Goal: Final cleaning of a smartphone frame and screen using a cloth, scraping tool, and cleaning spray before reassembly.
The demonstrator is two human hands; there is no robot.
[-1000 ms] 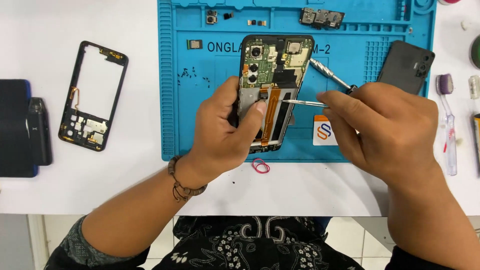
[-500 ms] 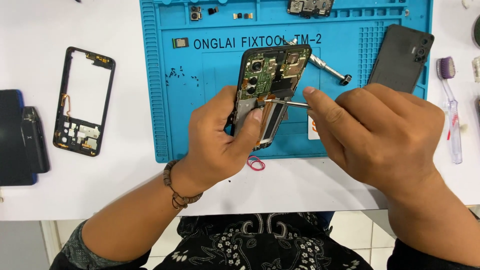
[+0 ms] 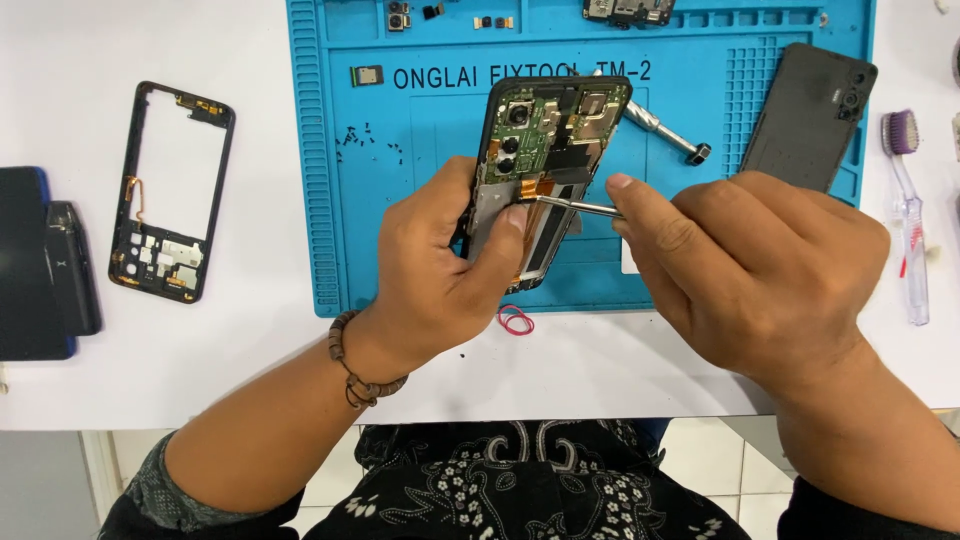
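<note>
My left hand [image 3: 445, 270] grips an opened phone [image 3: 548, 140], lifted and tilted above the blue repair mat [image 3: 420, 200]. The phone's back is off, showing a green circuit board, camera modules and an orange flex cable. My left thumb presses on the phone's lower half. My right hand [image 3: 745, 270] holds thin metal tweezers [image 3: 575, 206], whose tip touches the flex cable near the middle of the phone.
A black phone mid-frame [image 3: 170, 190] lies on the white table at left, next to a dark box [image 3: 45, 265]. A black back cover [image 3: 808, 115], a screwdriver [image 3: 665, 128], small screws [image 3: 370, 145] and loose parts rest on the mat. A toothbrush [image 3: 908, 215] lies at right, a red rubber band [image 3: 516, 320] by the mat's front edge.
The phone has tilted up a little more in my left hand. My right hand has shifted the tweezers' tip further left along the flex cable. The view has shifted slightly.
</note>
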